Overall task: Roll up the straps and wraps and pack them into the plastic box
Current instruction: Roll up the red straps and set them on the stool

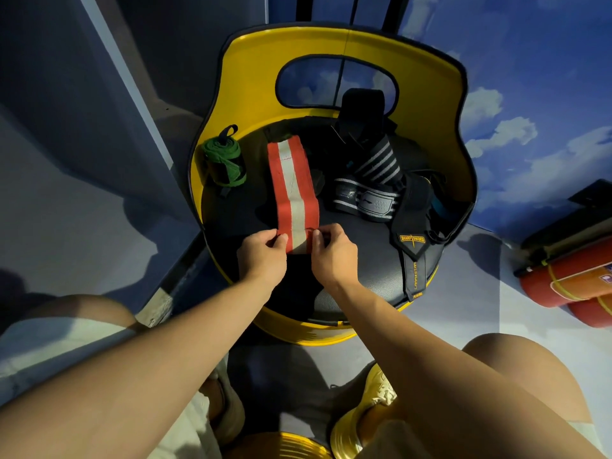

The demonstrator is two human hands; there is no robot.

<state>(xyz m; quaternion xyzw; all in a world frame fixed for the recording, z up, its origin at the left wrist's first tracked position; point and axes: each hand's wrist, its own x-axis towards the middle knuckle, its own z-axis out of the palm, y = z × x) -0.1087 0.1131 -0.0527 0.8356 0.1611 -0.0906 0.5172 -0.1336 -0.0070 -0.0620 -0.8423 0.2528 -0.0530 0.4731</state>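
Observation:
A red wrap with a white middle stripe [291, 183] lies flat along the black seat of a yellow chair [251, 94]. My left hand [263, 255] pinches its near left corner and my right hand [332, 251] pinches its near right corner, at the folded near end. A rolled green wrap [225, 160] stands at the seat's left. Black wraps with grey stripes [374, 180] lie in a heap at the right. A black strap with orange lettering [414, 246] hangs over the seat's front right edge. No plastic box is in view.
The chair's yellow back curves round the seat on three sides. Red cylinders [569, 279] lie on the floor at the right. My knees and gold shoes [361, 422] are below the seat's front edge. A blue wall stands at the left.

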